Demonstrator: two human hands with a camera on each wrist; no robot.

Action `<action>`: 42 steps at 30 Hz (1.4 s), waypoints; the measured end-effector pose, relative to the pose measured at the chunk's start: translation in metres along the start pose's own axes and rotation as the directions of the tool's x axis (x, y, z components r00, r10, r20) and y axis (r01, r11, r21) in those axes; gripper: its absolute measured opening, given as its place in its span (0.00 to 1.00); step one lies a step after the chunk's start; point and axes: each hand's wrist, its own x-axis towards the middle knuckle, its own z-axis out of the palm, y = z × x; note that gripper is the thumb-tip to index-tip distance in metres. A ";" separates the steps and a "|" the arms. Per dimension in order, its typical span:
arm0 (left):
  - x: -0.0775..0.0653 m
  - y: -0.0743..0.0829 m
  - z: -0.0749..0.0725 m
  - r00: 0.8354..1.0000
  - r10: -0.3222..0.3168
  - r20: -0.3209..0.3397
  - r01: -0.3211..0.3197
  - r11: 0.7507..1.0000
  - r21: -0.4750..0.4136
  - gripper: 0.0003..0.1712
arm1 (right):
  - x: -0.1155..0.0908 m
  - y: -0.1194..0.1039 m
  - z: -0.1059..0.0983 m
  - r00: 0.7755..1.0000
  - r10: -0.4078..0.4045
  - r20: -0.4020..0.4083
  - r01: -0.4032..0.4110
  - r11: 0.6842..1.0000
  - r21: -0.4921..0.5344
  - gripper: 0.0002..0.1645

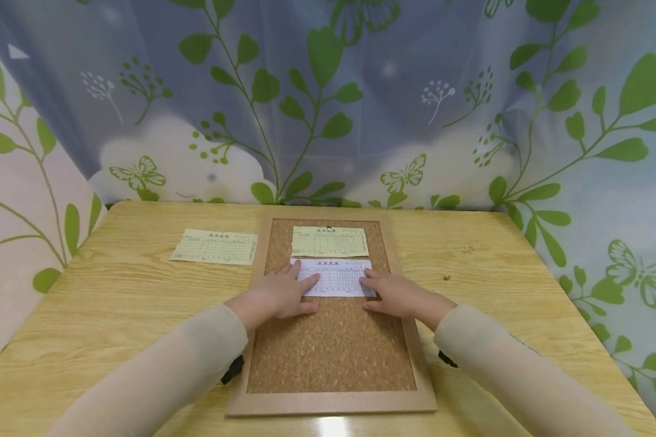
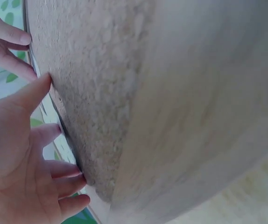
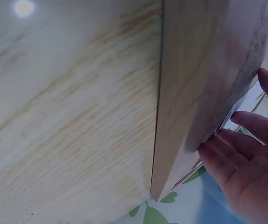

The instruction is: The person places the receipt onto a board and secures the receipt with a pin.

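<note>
White slip [image 1: 339, 279]: light, thin, best taken by its ends

This slip lies on the cork panel [image 1: 333, 346], just below a yellow slip [image 1: 330, 243] which has a small pin [image 1: 328, 228] at its top. My left hand [image 1: 276, 294] rests at its left side, and my right hand [image 1: 399, 295] at its right side. The fingers of both are spread apart, extended rather than curled, and clamp nothing; some fingertips touch the paper.

I judge the slip to be very light and soft, easy to crease, and it could slide on the cork if I push unevenly. So I would take it at the two short ends, with gentle fingertips.

About materials: the paper is a rectangle with printed lines and a grid. The cork is brown, grainy and speckled, probably a little soft. Around it goes a smooth, pale brown frame [image 1: 330, 402] with straight sides, which I think is stiff. A second yellow slip [image 1: 215, 247] lies on the desk [image 1: 115, 297], left of the frame. The desk shows yellowish wood grain.
</note>
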 end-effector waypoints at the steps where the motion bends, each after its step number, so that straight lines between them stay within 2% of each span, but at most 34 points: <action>1: 0.000 0.000 -0.001 1.000 0.006 0.005 -0.006 1.000 0.003 0.43 | 0.000 0.000 0.000 1.000 0.002 0.001 -0.002 1.000 -0.009 0.36; 4: 0.000 0.000 -0.006 1.000 0.023 0.015 -0.023 1.000 0.006 0.47 | -0.001 0.001 -0.002 1.000 -0.003 -0.016 0.003 0.999 -0.035 0.36; 9: 0.002 0.000 -0.015 1.000 0.016 0.011 -0.017 1.000 0.021 0.52 | 0.000 0.002 -0.005 0.998 -0.035 -0.060 0.031 0.997 -0.070 0.35; 15: 0.001 0.000 -0.019 0.999 0.019 0.033 -0.019 1.000 0.002 0.53 | -0.001 0.003 -0.008 0.998 -0.043 -0.044 0.040 0.997 -0.068 0.34; 20: 0.002 0.000 -0.018 1.000 0.001 0.029 -0.001 1.000 0.005 0.53 | -0.001 0.007 -0.009 0.996 -0.052 -0.075 0.043 0.993 -0.108 0.32; 25: 0.006 0.002 -0.012 0.999 0.017 0.040 -0.018 1.000 0.009 0.53 | -0.004 0.010 -0.006 0.995 -0.054 -0.084 0.045 0.993 -0.106 0.35; 29: 0.008 0.002 -0.008 0.999 0.008 0.049 -0.009 1.000 0.013 0.53 | -0.005 0.012 -0.002 0.995 -0.073 -0.068 0.063 0.988 -0.139 0.33; 35: 0.006 0.000 -0.007 0.998 -0.024 0.059 0.023 1.000 0.017 0.53 | -0.002 0.008 0.000 0.999 -0.038 -0.020 0.033 0.981 -0.190 0.34; 39: 0.003 0.000 -0.008 0.997 -0.035 0.069 0.033 0.999 0.019 0.53 | -0.001 0.009 0.001 0.999 -0.034 -0.022 0.030 0.986 -0.161 0.35; 42: 0.002 0.001 -0.008 0.997 -0.030 0.070 0.028 0.999 0.026 0.53 | -0.003 0.015 0.001 0.998 -0.032 -0.052 0.028 0.997 -0.077 0.34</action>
